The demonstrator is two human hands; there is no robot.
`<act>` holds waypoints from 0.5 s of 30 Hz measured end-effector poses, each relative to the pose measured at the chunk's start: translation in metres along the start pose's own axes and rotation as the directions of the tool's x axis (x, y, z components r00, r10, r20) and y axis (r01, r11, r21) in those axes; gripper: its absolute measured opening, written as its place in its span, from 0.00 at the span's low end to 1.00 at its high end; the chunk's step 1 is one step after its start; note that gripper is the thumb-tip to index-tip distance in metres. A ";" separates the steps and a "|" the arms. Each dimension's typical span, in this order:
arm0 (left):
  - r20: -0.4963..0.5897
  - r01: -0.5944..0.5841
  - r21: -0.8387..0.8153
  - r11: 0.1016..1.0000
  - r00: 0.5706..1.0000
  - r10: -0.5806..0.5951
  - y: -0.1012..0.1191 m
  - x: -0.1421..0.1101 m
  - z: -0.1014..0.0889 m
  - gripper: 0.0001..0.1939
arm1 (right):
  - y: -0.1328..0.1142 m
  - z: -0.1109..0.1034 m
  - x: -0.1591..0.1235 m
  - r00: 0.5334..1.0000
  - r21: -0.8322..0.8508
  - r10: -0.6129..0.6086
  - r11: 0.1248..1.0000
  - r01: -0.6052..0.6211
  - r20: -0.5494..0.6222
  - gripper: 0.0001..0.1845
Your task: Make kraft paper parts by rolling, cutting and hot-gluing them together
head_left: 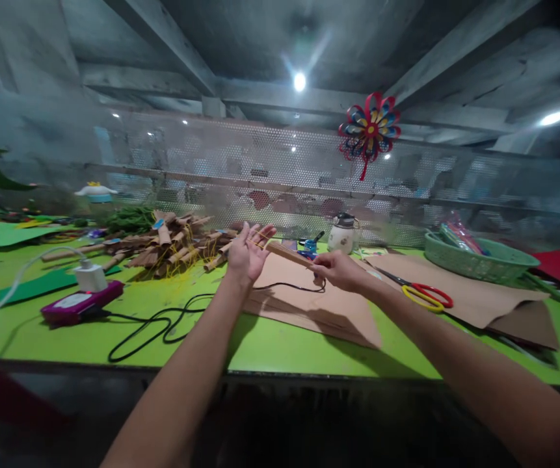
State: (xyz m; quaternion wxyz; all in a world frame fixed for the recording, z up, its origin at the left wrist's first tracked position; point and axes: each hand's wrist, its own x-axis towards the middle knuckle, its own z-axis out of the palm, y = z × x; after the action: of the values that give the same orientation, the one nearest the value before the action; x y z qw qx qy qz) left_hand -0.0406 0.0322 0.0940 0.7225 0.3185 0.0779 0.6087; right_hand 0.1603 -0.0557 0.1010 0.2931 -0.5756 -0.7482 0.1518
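Observation:
My left hand (250,255) is palm up with its fingers spread. Thin yellow string (261,239) runs across those fingers. My right hand (341,268) pinches the near end of a narrow brown paper strip or flattened roll (289,253), whose other end reaches toward the left fingers. Below both hands lies a stack of brown paper sheets (309,312), with a thin black cord crossing it. Left of my left hand is a pile of brown paper rolls (167,250) with yellow strings hanging from them.
Red-and-yellow-handled scissors (426,296) rest on more brown paper at the right. Behind stands a green basket (479,257). A white jar (343,235) is beyond my hands. A purple power strip (82,302) with a white plug and black cable (162,318) sits left.

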 end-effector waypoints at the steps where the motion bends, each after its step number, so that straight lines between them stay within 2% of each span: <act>1: -0.061 0.031 -0.003 1.000 0.998 -0.031 0.001 0.002 -0.001 0.12 | 0.000 -0.009 -0.007 0.999 -0.063 -0.010 0.998 0.013 0.043 0.12; 4: -0.238 0.107 -0.018 0.994 0.965 -0.108 0.000 0.008 -0.002 0.13 | 0.000 -0.026 -0.028 0.992 -0.219 -0.044 0.973 0.069 0.118 0.14; 6: -0.276 0.142 -0.020 0.990 0.951 -0.141 -0.003 0.009 -0.004 0.12 | 0.001 -0.029 -0.040 0.992 -0.287 -0.060 0.954 0.089 0.108 0.14; 12: -0.214 0.270 0.074 0.960 0.944 -0.250 0.007 -0.002 -0.009 0.16 | 0.011 -0.019 -0.062 0.997 -0.248 -0.036 0.967 0.054 0.074 0.12; 15: -0.170 0.290 0.150 0.945 0.949 -0.265 0.014 -0.018 -0.009 0.17 | 0.011 -0.012 -0.072 0.995 -0.283 -0.092 0.954 0.101 0.047 0.10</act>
State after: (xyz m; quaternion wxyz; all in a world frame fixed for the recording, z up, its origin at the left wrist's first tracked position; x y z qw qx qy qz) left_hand -0.0612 0.0193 0.0901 0.7629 0.3199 0.2281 0.5135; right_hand 0.1882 -0.1225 0.0856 0.2018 -0.5721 -0.7941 0.0374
